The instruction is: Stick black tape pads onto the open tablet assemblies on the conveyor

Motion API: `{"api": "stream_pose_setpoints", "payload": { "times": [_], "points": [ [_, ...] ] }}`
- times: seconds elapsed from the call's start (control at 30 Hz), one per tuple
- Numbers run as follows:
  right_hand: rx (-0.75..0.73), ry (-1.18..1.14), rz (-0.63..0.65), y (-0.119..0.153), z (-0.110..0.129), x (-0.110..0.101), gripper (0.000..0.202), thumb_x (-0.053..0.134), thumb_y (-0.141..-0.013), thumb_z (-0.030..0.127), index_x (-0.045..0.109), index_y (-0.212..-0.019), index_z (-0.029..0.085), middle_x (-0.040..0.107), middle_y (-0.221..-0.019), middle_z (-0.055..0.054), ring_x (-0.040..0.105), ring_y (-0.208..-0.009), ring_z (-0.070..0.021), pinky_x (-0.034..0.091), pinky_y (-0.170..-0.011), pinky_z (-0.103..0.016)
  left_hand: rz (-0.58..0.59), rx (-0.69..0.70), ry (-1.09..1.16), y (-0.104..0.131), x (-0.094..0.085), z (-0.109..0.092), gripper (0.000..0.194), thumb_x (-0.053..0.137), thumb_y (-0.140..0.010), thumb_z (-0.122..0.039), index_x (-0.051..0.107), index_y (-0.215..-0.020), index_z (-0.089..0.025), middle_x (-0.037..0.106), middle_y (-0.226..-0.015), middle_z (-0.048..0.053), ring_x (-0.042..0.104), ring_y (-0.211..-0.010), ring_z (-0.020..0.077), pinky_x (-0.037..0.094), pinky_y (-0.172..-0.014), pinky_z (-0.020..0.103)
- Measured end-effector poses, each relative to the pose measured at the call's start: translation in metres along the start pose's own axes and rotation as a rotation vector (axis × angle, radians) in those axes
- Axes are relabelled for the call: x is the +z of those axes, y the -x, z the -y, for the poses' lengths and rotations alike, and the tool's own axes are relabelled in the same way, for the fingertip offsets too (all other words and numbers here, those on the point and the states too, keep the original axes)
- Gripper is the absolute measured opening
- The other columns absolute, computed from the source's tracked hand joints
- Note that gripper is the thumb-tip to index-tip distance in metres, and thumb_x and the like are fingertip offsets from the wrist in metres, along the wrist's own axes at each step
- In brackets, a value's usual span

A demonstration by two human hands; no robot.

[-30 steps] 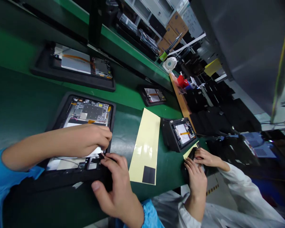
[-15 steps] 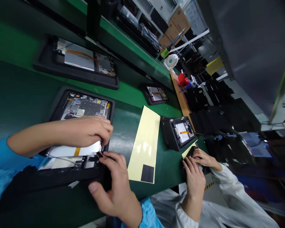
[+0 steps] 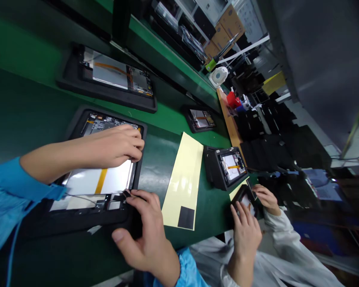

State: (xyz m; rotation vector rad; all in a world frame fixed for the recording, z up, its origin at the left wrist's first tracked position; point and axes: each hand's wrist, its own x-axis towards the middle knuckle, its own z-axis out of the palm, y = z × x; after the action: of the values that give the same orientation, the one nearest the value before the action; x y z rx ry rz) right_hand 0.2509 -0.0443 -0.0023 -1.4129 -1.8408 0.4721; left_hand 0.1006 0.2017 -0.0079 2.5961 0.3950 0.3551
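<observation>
An opened tablet-like device [image 3: 113, 181] lies in a black foam tray [image 3: 144, 137], showing a silver battery, an orange strip and circuit parts. My left hand [image 3: 119, 145] reaches across its upper right part, fingers curled down together near the right edge; what they hold, if anything, is hidden. At the device's lower right corner, my right hand [image 3: 149, 227] touches a small black piece [image 3: 126, 193] with its fingertips, the thumb spread apart. Right of the tray lies a pale yellow sheet [image 3: 182, 175] bearing a black square [image 3: 186, 217].
Another opened device [image 3: 110, 74] sits in foam at the upper left. Smaller ones [image 3: 202, 118] [image 3: 233, 166] stand farther right. A person's hands [image 3: 247, 231] are at a device at the lower right. A small white fan [image 3: 218, 76] stands beyond the bench divider.
My left hand has moved up from the battery's right end, uncovering more of the battery. My right hand has barely moved. The other person's hands have drifted apart, showing their device.
</observation>
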Motion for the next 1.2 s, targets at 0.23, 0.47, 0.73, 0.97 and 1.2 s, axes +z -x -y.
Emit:
{"api": "stream_pose_setpoints", "payload": {
  "times": [0.23,0.47,0.73,0.97,1.2],
  "points": [
    [0.157,-0.144,0.224,-0.040,0.006,-0.041,0.030,0.075,-0.108,0.033,0.075,-0.136,0.022,0.084,-0.126,-0.010,0.077,-0.123,-0.0240,0.062,-0.108,-0.036,-0.112,0.092,0.039,0.004,0.007,0.008,0.044,0.030,-0.080,-0.025,0.074,-0.077,-0.024,0.069,-0.090,0.000,0.052,-0.092,0.0173,0.040,-0.095,0.044],
    [0.442,-0.297,0.409,-0.105,-0.029,-0.040,0.016,0.074,-0.099,0.035,0.076,-0.107,0.021,0.059,-0.071,0.008,0.053,-0.060,-0.0110,0.043,-0.062,-0.025,-0.170,0.140,0.099,0.004,0.012,0.011,0.034,0.038,-0.080,-0.015,0.072,-0.077,-0.023,0.068,-0.091,0.002,0.052,-0.094,0.0214,0.037,-0.093,0.042],
    [0.409,-0.131,0.316,-0.108,-0.038,-0.024,0.017,0.067,-0.098,0.036,0.073,-0.107,0.023,0.054,-0.070,0.008,0.050,-0.063,-0.0132,0.040,-0.065,-0.026,-0.161,0.136,0.170,0.002,0.007,0.009,0.027,0.052,-0.086,-0.005,0.067,-0.072,-0.023,0.068,-0.087,0.002,0.055,-0.091,0.0250,0.037,-0.089,0.040],
    [0.345,-0.059,0.279,-0.104,-0.040,-0.020,0.020,0.063,-0.102,0.037,0.077,-0.105,0.023,0.052,-0.070,0.006,0.049,-0.063,-0.0144,0.041,-0.066,-0.027,-0.134,0.083,0.192,0.003,0.004,0.005,0.025,0.054,-0.084,-0.006,0.069,-0.073,-0.023,0.071,-0.090,0.000,0.057,-0.096,0.0251,0.037,-0.092,0.040],
    [0.354,0.045,0.222,-0.101,-0.047,-0.011,0.024,0.066,-0.105,0.040,0.082,-0.112,0.023,0.053,-0.068,0.005,0.050,-0.062,-0.0159,0.044,-0.067,-0.027,-0.120,0.041,0.193,0.003,0.006,0.006,0.022,0.051,-0.085,-0.015,0.070,-0.077,-0.023,0.070,-0.091,0.001,0.056,-0.097,0.0226,0.040,-0.096,0.040]
  ]
}}
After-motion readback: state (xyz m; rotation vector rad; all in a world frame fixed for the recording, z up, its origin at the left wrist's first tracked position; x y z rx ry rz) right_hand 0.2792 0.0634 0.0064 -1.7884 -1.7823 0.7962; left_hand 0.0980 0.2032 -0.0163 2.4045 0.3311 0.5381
